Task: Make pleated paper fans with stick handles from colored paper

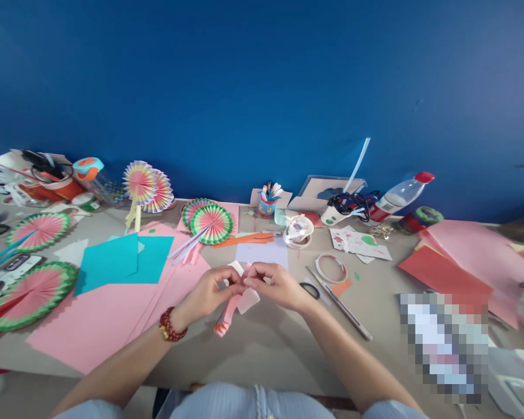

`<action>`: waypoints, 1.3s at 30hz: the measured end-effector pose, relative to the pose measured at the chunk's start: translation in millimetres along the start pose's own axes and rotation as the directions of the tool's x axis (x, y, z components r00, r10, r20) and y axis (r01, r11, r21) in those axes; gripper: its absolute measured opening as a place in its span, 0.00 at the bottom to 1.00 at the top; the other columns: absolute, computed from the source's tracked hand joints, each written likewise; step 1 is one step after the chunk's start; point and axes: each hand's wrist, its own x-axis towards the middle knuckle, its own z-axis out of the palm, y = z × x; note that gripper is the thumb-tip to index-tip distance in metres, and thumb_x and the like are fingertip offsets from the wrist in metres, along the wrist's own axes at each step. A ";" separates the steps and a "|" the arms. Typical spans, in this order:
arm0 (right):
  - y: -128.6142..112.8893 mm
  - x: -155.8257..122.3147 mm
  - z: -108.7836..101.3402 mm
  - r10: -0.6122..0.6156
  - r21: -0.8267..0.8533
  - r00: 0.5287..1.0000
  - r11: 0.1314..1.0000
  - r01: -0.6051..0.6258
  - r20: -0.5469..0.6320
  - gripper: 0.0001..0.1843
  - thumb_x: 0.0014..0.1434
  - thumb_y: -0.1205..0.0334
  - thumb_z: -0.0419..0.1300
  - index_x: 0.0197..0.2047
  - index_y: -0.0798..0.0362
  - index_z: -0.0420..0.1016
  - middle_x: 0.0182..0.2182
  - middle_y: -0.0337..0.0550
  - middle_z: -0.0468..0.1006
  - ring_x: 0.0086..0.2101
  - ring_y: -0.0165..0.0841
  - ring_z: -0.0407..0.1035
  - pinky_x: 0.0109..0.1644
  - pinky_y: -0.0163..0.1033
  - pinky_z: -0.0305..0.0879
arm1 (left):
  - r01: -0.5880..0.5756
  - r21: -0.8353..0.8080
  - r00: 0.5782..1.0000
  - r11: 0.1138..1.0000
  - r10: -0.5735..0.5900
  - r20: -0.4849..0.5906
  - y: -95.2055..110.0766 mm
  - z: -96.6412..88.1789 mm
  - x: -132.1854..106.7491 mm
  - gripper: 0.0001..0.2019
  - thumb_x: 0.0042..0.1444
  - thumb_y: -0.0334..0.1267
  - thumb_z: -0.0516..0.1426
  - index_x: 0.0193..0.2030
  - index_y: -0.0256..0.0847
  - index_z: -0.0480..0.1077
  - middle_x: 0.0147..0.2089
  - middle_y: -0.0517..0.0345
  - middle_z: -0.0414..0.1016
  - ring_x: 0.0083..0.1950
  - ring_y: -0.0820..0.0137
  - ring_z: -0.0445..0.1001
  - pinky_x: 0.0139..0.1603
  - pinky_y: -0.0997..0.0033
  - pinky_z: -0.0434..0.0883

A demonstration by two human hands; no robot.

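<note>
My left hand and my right hand meet over the front middle of the table, fingers pinched together. Between them is a pleated pink paper strip, its lower end hanging toward me with an orange and dark edge. A white piece of paper or tape sticks out by the strip, partly covered by my fingers. Just beyond my hands lies a pale lilac sheet. To the right of my right hand are a black ring, perhaps a scissor handle, and a long slim silver tool.
Pink sheets and turquoise paper cover the left. Round pleated paper fans stand and lie nearby. A tape roll, white ribbon rolls, a pen cup and a bottle stand or lie beyond. Red paper lies right.
</note>
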 end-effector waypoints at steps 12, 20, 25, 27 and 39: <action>-1.1 18.4 -0.9 -0.037 -0.165 0.999 0.986 0.037 0.002 0.13 0.60 0.55 0.63 0.28 0.52 0.72 0.25 0.34 0.74 0.27 0.27 0.64 0.32 0.32 0.58 | -0.051 0.138 0.986 0.989 0.028 0.164 11.7 -9.8 12.1 0.06 0.57 0.37 0.59 0.30 0.39 0.73 0.32 0.59 0.76 0.35 0.68 0.72 0.38 0.73 0.68; 3.0 19.6 -2.7 0.002 -0.070 1.000 0.998 -0.001 0.019 0.12 0.60 0.53 0.63 0.30 0.53 0.74 0.26 0.35 0.75 0.28 0.28 0.66 0.32 0.33 0.58 | 0.116 -0.067 0.981 0.991 -0.104 0.165 5.4 -7.0 11.7 0.08 0.56 0.34 0.57 0.28 0.39 0.73 0.29 0.59 0.75 0.35 0.67 0.74 0.37 0.72 0.70; -0.2 18.4 -2.4 -0.012 -0.131 1.000 0.991 0.013 0.008 0.12 0.59 0.56 0.65 0.27 0.53 0.72 0.25 0.33 0.75 0.27 0.27 0.64 0.31 0.32 0.57 | 0.081 -0.036 0.980 0.996 -0.073 0.184 4.5 -6.1 10.5 0.07 0.58 0.37 0.57 0.30 0.39 0.72 0.31 0.59 0.76 0.35 0.68 0.74 0.37 0.73 0.70; -0.7 18.1 -0.8 -0.017 -0.159 1.000 0.987 0.016 -0.001 0.12 0.57 0.57 0.66 0.27 0.52 0.72 0.24 0.32 0.74 0.26 0.27 0.64 0.31 0.32 0.56 | 0.068 -0.007 0.979 0.998 -0.065 0.192 4.7 -5.8 10.2 0.08 0.58 0.38 0.58 0.30 0.39 0.70 0.31 0.60 0.75 0.35 0.69 0.73 0.36 0.74 0.70; -2.8 5.1 -6.4 -0.161 -0.193 0.971 0.973 0.126 -0.179 0.04 0.60 0.64 0.63 0.32 0.52 0.74 0.32 0.39 0.74 0.32 0.30 0.66 0.38 0.35 0.64 | 0.231 -0.269 0.952 0.935 -0.159 0.263 1.3 -6.5 11.4 0.10 0.57 0.40 0.59 0.28 0.37 0.69 0.31 0.57 0.74 0.35 0.70 0.71 0.42 0.69 0.69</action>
